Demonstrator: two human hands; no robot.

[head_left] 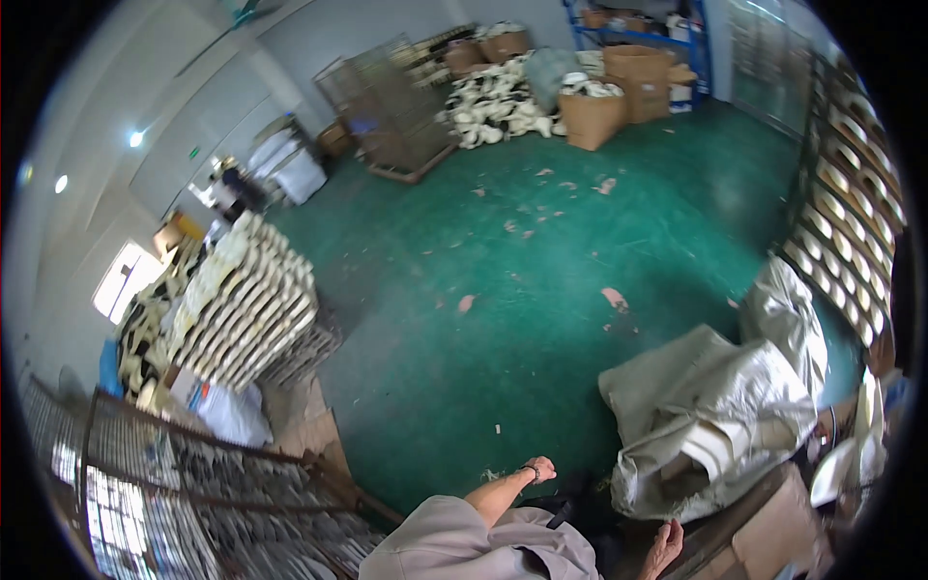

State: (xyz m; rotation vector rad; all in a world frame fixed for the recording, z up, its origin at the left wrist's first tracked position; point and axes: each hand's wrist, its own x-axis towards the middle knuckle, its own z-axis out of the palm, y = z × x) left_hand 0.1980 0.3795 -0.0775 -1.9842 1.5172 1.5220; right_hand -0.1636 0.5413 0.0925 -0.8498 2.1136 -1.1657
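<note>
Sack [710, 416] beside right hand [667, 541], left hand [541, 471] fisted

I have one head-worn fisheye view, looking steeply down from standing height onto the green painted floor [541, 319].

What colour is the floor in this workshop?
Green, with scattered pinkish scraps; the floor shows best in the head view.

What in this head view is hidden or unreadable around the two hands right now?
- Left hand: fingers curled away from the camera; too small to tell if it holds anything.
- Right hand: partly cut off by the lower edge; grip unclear.
- Grey sack: its folds hide the contents.
- Cardboard box: the sack covers most of its opening.
</note>
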